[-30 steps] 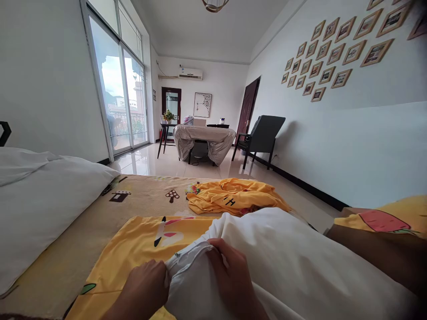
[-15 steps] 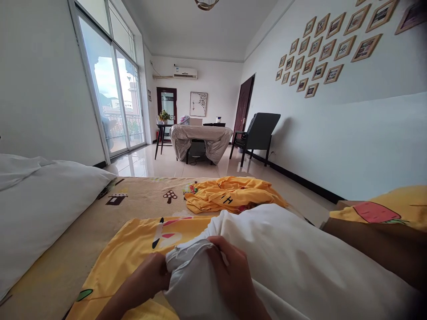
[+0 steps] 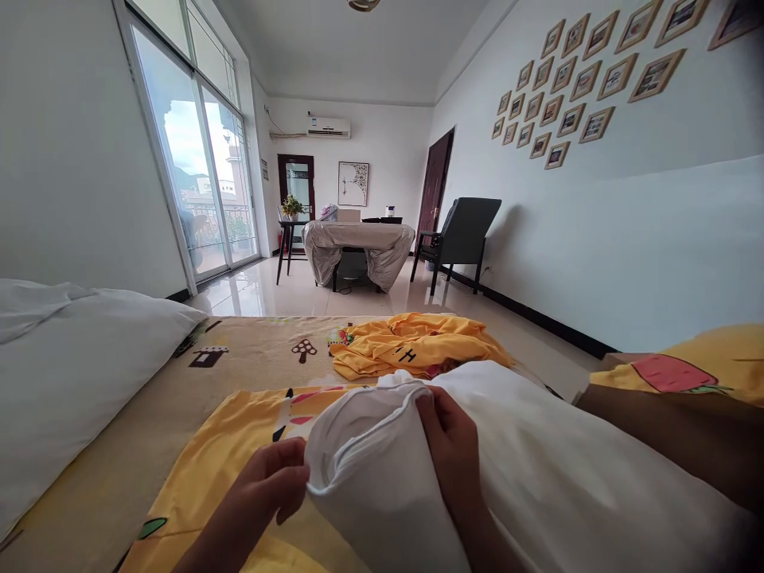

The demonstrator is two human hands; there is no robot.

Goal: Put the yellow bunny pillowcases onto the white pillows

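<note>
A white cloth cover [image 3: 387, 485] with a rounded open edge lies between my hands over a yellow printed cloth [image 3: 208, 446]. My left hand [image 3: 271, 481] pinches the left side of that edge between thumb and fingers. At the right of the opening, my right hand [image 3: 450, 446] grips the edge, fingers closed round the fabric. A large white pillow-like bundle [image 3: 567, 446] stretches off to the right. Behind it lies a crumpled orange-yellow cloth [image 3: 418, 346] with dark lettering.
Another white pillow [image 3: 101, 358] rests at the left on a beige patterned blanket [image 3: 256, 342]. Yellow fabric with a red print [image 3: 674, 370] is at the far right. Farther off stand a covered table [image 3: 358, 235] and a dark chair [image 3: 462, 231].
My hands have moved apart, the right one up and rightward. The bunched white edge between them has spread into a wide opening.
</note>
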